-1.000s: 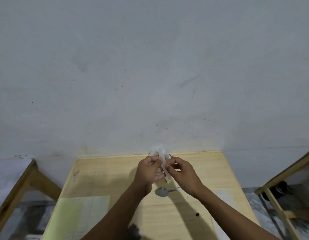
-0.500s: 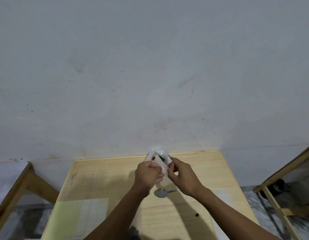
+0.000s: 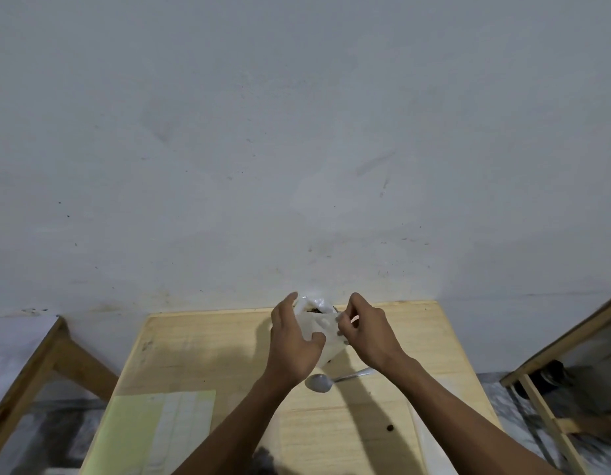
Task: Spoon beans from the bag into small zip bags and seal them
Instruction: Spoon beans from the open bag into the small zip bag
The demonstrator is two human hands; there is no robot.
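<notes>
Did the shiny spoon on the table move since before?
No. The shiny metal spoon lies in the same spot on the pale wooden table, its handle pointing right, just as before.

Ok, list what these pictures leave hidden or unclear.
Head view only:
- small zip bag: seal state unclear; left hand and right hand cover its edges.
- spoon: handle end hidden by the right forearm.
- dark heap: cut off by the bottom edge.
- dark speck: too small to identify.
</notes>
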